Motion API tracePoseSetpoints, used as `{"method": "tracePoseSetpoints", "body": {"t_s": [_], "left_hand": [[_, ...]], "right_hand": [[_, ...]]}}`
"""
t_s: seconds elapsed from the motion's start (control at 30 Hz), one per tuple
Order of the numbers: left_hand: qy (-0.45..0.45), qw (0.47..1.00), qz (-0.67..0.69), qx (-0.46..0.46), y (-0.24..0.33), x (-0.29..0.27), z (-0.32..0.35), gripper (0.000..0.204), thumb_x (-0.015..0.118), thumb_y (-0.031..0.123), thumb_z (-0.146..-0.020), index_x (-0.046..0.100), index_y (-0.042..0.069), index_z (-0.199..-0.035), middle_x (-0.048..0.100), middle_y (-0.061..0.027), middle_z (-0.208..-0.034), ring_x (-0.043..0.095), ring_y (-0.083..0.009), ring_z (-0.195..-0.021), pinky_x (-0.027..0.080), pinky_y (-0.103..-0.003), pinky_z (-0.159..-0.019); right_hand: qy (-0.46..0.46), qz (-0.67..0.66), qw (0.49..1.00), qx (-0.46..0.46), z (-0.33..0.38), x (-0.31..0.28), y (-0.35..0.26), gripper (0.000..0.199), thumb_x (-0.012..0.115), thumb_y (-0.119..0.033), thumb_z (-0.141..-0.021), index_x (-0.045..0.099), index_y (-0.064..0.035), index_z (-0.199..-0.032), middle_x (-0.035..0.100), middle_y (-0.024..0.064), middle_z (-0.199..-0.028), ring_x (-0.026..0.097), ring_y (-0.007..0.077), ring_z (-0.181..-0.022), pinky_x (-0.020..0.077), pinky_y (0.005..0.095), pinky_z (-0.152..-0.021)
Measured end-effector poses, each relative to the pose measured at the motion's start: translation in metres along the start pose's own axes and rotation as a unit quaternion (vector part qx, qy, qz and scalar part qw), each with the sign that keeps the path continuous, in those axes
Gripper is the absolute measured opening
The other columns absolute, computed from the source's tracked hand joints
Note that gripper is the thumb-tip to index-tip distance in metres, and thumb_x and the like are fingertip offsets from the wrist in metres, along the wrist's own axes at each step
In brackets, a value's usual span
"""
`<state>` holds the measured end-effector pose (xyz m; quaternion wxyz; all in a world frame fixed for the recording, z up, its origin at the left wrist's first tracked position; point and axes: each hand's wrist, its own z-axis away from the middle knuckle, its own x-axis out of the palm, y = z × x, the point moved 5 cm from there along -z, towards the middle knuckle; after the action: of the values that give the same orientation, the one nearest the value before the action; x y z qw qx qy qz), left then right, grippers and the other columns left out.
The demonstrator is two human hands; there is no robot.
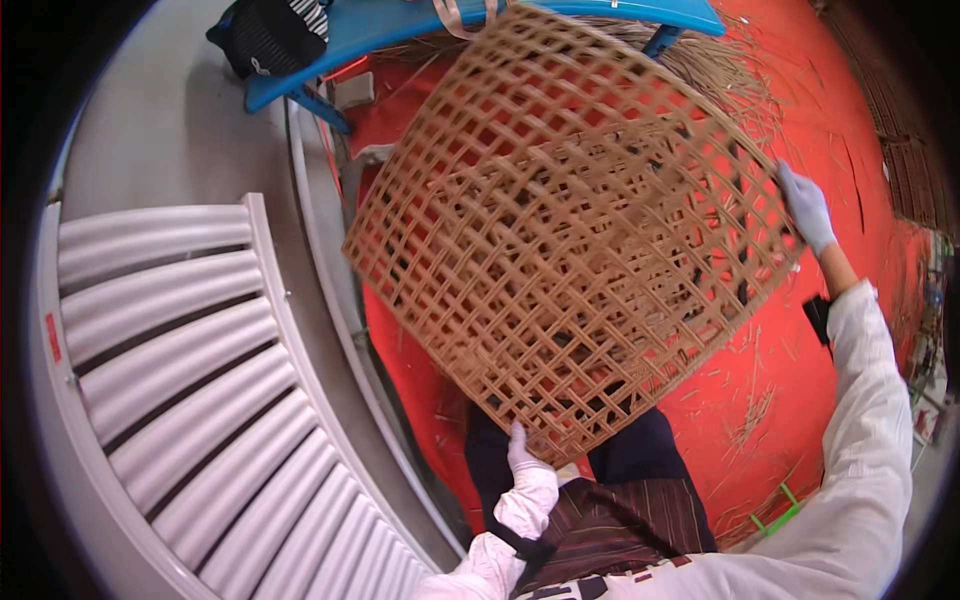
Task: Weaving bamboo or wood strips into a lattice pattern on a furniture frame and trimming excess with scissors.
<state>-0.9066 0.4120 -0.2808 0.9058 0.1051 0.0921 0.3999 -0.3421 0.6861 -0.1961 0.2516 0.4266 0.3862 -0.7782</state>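
Note:
A large square panel of brown woven cane (470, 270), with an open lattice, is held out in front of me, turned cornerwise. My left hand (522, 452), in a pale glove, is closed on its near edge by the lowest corner, the thumb lying on top. Out at the right corner, my gloved right hand (808, 210) is closed round the edge, with most fingers behind it. Through the openings a second, denser woven piece (640, 165) shows beneath; whether the two touch, I cannot tell.
Red sheeting (800, 110) strewn with cane scraps covers the floor. Left of me stands a white rack of rounded slats (190, 360). A blue bench (380, 40) at the back carries a black bag (265, 40). Loose cane strips (720, 75) lie behind the panel.

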Motion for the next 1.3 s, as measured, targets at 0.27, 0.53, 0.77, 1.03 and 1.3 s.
{"method": "tracePoseSetpoints", "body": {"t_s": [0.27, 0.53, 0.77, 1.03, 1.3], "left_hand": [[0.026, 0.993, 0.114, -0.032, -0.159, 0.015, 0.013, 0.023, 0.057, 0.035, -0.09, 0.055, 0.013, -0.097, 0.058, -0.0021, -0.092, 0.056, -0.0189, -0.082, 0.047, -0.037, -0.076], [-0.09, 0.981, -0.125, -0.116, -0.272, 0.11, -0.06, 0.041, 0.058, 0.04, -0.089, 0.053, 0.01, -0.115, 0.055, -0.0043, -0.108, 0.053, -0.0168, -0.091, 0.044, -0.033, -0.078], [-0.102, 0.856, -0.342, 0.374, -0.119, 0.079, -0.089, 0.022, 0.055, 0.016, -0.087, 0.051, 0.004, -0.105, 0.052, -0.0059, -0.101, 0.049, -0.0174, -0.092, 0.041, -0.033, -0.085], [0.098, 0.806, -0.43, 0.395, 0.071, -0.012, -0.245, 0.068, 0.056, 0.044, -0.087, 0.038, -0.002, -0.135, 0.037, -0.0218, -0.139, 0.033, -0.0291, -0.13, 0.026, -0.036, -0.107], [-0.03, 0.957, -0.171, 0.234, 0.06, 0.034, -0.298, 0.051, 0.058, 0.045, -0.087, 0.055, 0.007, -0.121, 0.06, -0.008, -0.113, 0.055, -0.0202, -0.103, 0.043, -0.036, -0.09]], "right_hand": [[-0.014, 0.162, 0.96, -0.23, -0.107, 0.048, -0.14, 0.059, 0.039, -0.061, -0.088, 0.065, -0.0108, -0.105, 0.065, 0.0167, -0.094, 0.059, 0.0361, -0.092, 0.0445, 0.0388, -0.083], [0.24, 0.196, 0.869, -0.387, -0.045, 0.13, -0.111, 0.045, 0.052, -0.047, -0.086, 0.056, -0.0145, -0.117, 0.058, 0.0102, -0.113, 0.053, 0.0298, -0.106, 0.0414, 0.0435, -0.088], [-0.029, 0.176, 0.981, -0.079, 0.032, 0.216, 0.091, 0.046, 0.053, -0.044, -0.087, 0.054, -0.0119, -0.12, 0.056, 0.0155, -0.118, 0.052, 0.0336, -0.109, 0.0391, 0.0406, -0.095], [-0.017, -0.144, 0.987, 0.063, 0.017, 0.349, 0.267, 0.053, 0.043, -0.047, -0.092, 0.049, -0.0079, -0.129, 0.052, 0.0158, -0.128, 0.051, 0.0269, -0.115, 0.0382, 0.0347, -0.096], [0.125, -0.111, 0.982, 0.091, 0.028, 0.315, 0.189, 0.046, 0.055, -0.043, -0.088, 0.063, -0.0041, -0.111, 0.063, 0.0153, -0.105, 0.06, 0.0264, -0.097, 0.0428, 0.032, -0.087]]}}
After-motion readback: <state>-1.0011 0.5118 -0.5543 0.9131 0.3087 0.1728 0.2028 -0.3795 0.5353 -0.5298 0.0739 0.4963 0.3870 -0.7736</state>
